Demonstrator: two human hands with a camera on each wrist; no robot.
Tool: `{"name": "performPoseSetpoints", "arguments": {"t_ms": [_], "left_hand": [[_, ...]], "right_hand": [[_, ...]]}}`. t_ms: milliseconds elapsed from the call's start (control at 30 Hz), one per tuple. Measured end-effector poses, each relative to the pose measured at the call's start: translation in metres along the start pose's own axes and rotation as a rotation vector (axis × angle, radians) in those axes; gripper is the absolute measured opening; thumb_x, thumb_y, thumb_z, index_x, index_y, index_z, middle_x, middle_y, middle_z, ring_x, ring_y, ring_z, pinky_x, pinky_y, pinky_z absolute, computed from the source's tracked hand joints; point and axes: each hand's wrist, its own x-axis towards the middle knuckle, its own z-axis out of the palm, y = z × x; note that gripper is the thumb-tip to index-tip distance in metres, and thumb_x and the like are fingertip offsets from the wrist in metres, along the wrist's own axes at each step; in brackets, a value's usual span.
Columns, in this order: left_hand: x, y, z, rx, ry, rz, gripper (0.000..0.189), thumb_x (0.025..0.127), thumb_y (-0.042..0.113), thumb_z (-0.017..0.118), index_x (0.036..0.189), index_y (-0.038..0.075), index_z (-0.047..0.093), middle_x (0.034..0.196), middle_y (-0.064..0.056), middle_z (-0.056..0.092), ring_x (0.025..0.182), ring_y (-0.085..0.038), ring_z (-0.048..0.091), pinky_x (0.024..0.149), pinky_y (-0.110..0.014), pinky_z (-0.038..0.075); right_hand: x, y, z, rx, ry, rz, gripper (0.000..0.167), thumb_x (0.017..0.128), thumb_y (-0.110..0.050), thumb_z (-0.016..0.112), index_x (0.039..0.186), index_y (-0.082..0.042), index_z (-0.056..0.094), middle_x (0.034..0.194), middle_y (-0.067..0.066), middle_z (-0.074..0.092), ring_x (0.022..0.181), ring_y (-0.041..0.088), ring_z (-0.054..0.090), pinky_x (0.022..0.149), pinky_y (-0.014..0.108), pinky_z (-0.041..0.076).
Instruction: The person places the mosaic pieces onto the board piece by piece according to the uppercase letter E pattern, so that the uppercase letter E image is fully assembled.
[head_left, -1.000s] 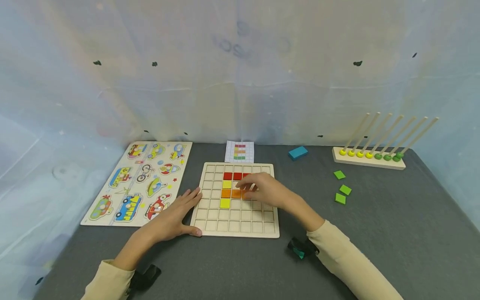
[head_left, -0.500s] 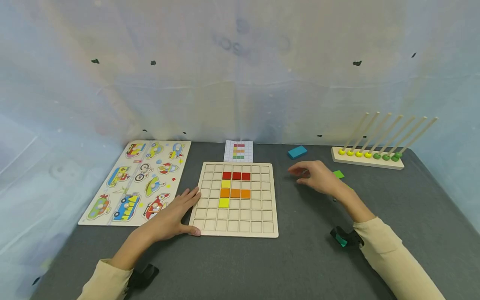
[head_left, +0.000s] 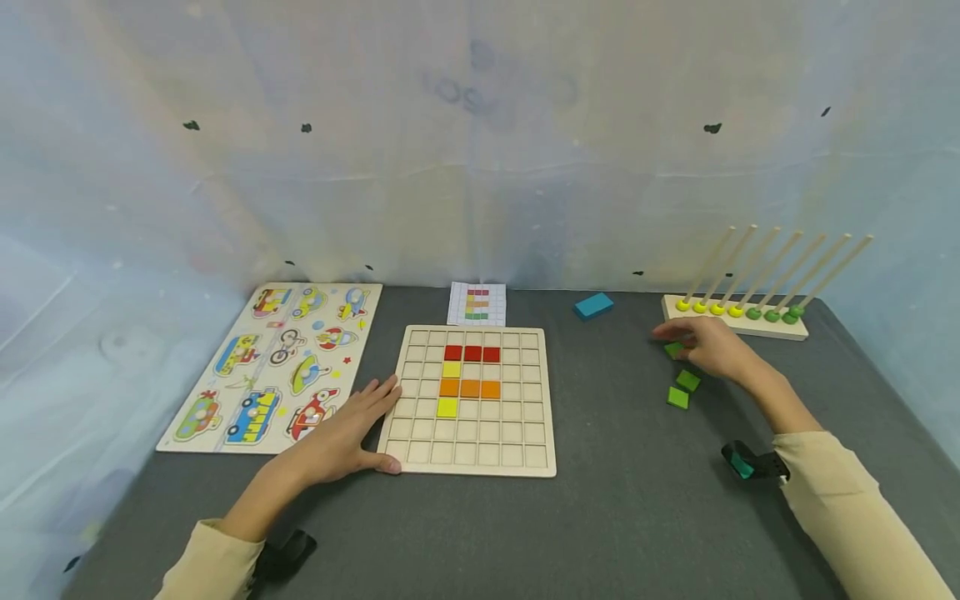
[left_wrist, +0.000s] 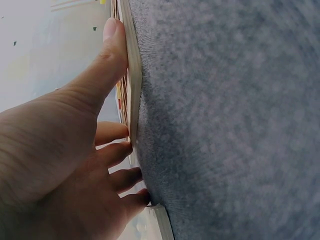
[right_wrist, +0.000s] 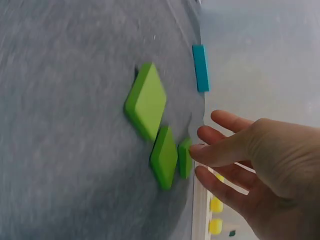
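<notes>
A square wooden grid board [head_left: 525, 458] lies in the middle of the table, with red tiles [head_left: 472, 354], yellow tiles [head_left: 447, 407] and orange tiles [head_left: 470, 389] in its cells. My left hand [head_left: 341, 433] rests against the board's left edge, thumb at the near corner, fingers spread; the left wrist view shows thumb and fingertips touching the rim. On the right, my right hand [head_left: 712, 346] hovers at the farthest of three green tiles [right_wrist: 185, 157], fingers loosely bent and apart. Its thumb overlaps that tile in the right wrist view; contact cannot be told. Two other green tiles [right_wrist: 147, 102] lie nearer.
A picture puzzle board [head_left: 277, 367] lies at the left, its right side close to my left fingers. Behind the grid stands a pattern card [head_left: 477, 304]. A blue block [head_left: 593, 306] and a bead rack [head_left: 780, 327] with upright rods are at the back right.
My right hand has left the grid board and moved right to the green tiles. A third orange tile now shows where the hand was. My left hand stays in place.
</notes>
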Motion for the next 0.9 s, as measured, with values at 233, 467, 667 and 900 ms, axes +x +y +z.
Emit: {"name": "performPoseSetpoints", "arguments": {"t_ms": [233,467,667,900], "left_hand": [[0.0,-0.001,0.001,-0.006,0.009,0.001,0.107,0.076,0.055,0.076,0.154,0.001,0.026,0.162,-0.017,0.017,0.147,-0.045,0.01,0.115,-0.062,0.016],[0.001,-0.001,0.001,-0.012,0.007,0.006,0.108,0.075,0.054,0.077,0.154,0.001,0.026,0.162,-0.017,0.016,0.147,-0.044,0.01,0.115,-0.061,0.014],[0.001,-0.001,0.001,-0.018,0.008,0.004,0.107,0.075,0.054,0.078,0.154,0.001,0.027,0.162,-0.017,0.017,0.147,-0.044,0.01,0.116,-0.06,0.014],[0.0,-0.001,0.002,-0.012,0.01,0.002,0.107,0.075,0.053,0.078,0.154,0.001,0.027,0.162,-0.017,0.017,0.147,-0.044,0.01,0.115,-0.061,0.015]], "right_hand": [[-0.004,0.012,-0.001,0.001,0.009,-0.01,0.039,0.083,0.012,0.068,0.121,0.009,0.063,0.117,0.028,0.064,0.106,0.044,0.062,0.083,0.047,0.056],[-0.004,0.011,0.002,-0.046,0.018,-0.003,0.039,0.082,0.005,0.073,0.12,0.008,0.064,0.115,0.027,0.064,0.105,0.043,0.061,0.084,0.052,0.053],[-0.004,0.002,0.006,-0.023,0.014,-0.023,0.04,0.08,0.01,0.073,0.119,0.01,0.063,0.116,0.029,0.063,0.107,0.046,0.06,0.086,0.052,0.054],[-0.002,-0.011,0.009,-0.034,0.059,-0.112,0.038,0.078,0.011,0.074,0.115,0.008,0.066,0.104,0.021,0.067,0.095,0.036,0.064,0.08,0.047,0.056]]}}
